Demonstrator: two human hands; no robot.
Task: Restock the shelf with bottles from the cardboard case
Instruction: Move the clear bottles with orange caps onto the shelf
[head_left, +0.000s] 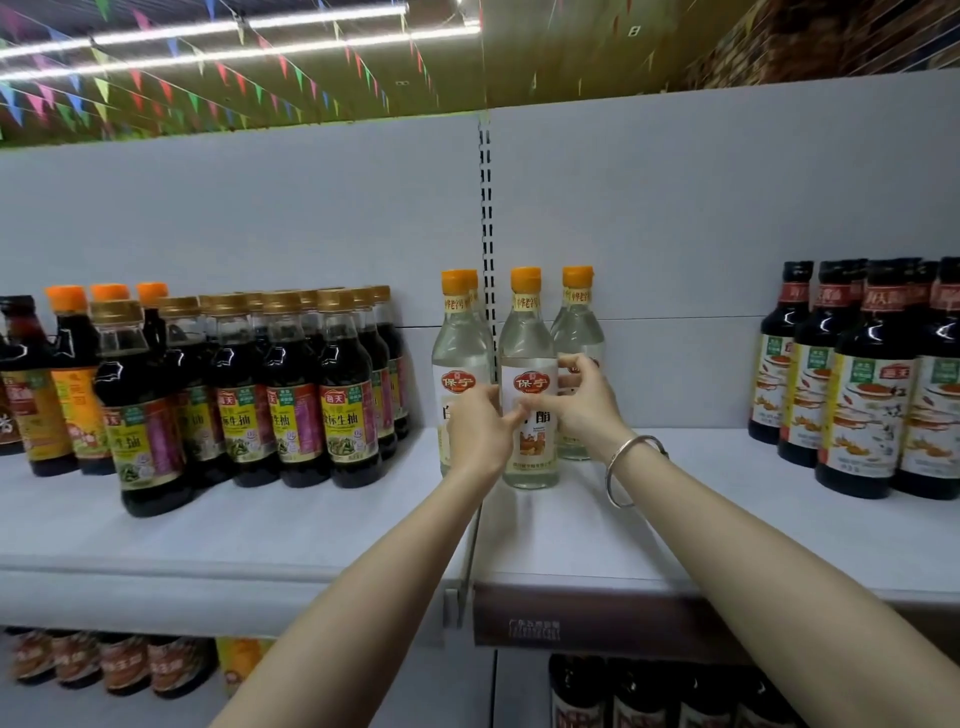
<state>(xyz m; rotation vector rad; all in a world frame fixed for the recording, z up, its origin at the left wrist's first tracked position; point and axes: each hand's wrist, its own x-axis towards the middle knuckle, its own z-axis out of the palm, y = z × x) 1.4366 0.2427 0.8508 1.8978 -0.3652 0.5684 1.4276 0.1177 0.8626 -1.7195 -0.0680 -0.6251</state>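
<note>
Several clear vinegar bottles with orange caps stand in the middle of the white shelf (571, 540). The front one (529, 338) has a white label with a red logo. My left hand (480, 428) and my right hand (584, 402) both hold this front bottle at its label, fingers curled round it from either side. Another clear bottle (460, 338) stands just to its left, partly behind my left hand. A third (577, 322) stands behind on the right. The cardboard case is out of view.
A cluster of dark soy sauce bottles (291, 395) fills the shelf's left part. More dark bottles (862, 384) stand at the right. Bare shelf lies between the clear bottles and the right group. A lower shelf holds more bottles (665, 696). A silver bangle (631, 467) circles my right wrist.
</note>
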